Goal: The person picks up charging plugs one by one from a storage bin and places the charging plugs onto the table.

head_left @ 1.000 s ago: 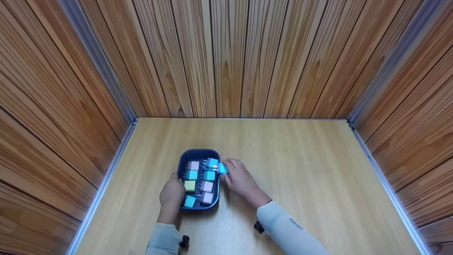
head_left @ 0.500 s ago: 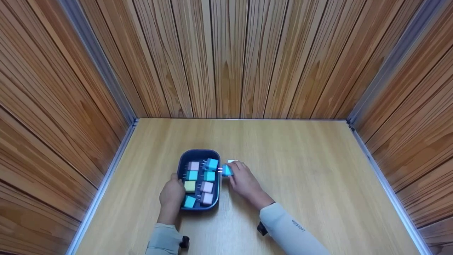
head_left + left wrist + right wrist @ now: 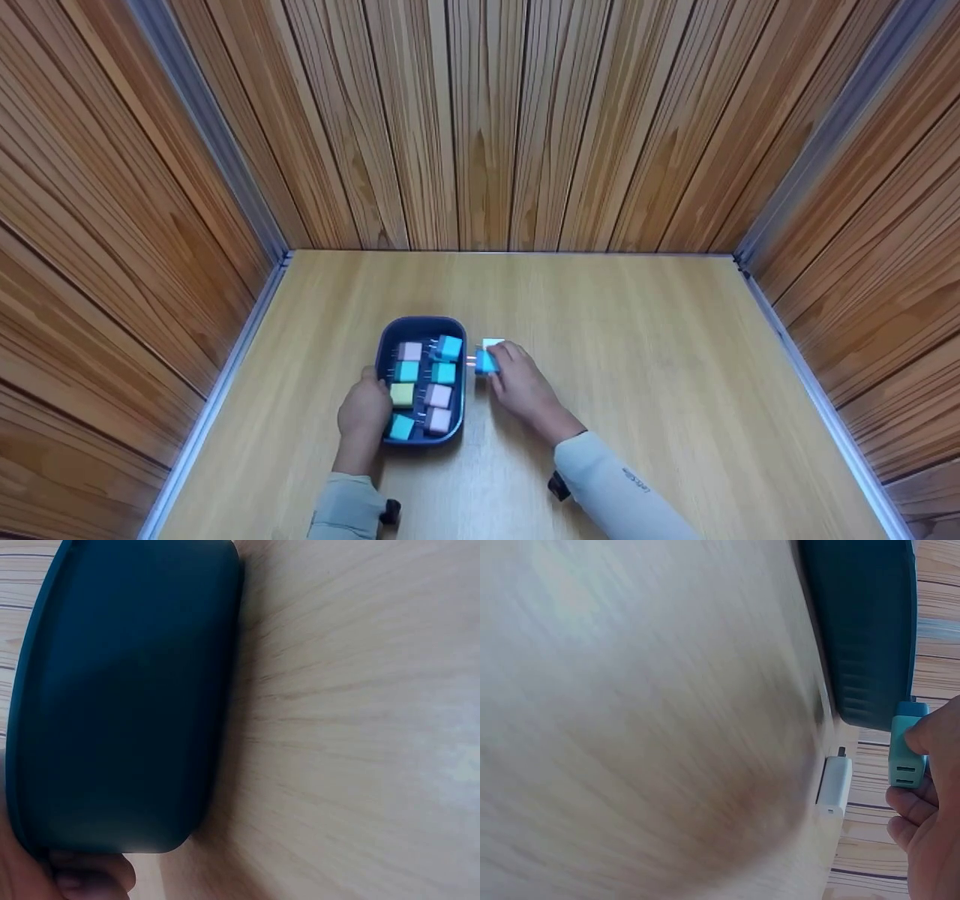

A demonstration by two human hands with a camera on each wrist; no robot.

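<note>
By the left hand [image 3: 365, 405], a dark blue bin [image 3: 424, 439] is gripped over its rim near 8 o'clock. By the right hand [image 3: 525, 386], a blue plug [image 3: 487, 362] is pinched just outside the rim near 3 o'clock, prongs directed toward 9 o'clock; contact with the rim cannot be told. At 2 o'clock, a white plug [image 3: 835, 786] is supported by the table [image 3: 637, 337]. Eight more plugs [image 3: 403, 394] are arranged in two columns inside the bin. Most room is offered toward 3 o'clock, bounded by wooden walls [image 3: 480, 135].

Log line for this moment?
left hand: grips bin | right hand: pinches blue-green charger, raised beside bin | white charger: on table
</note>
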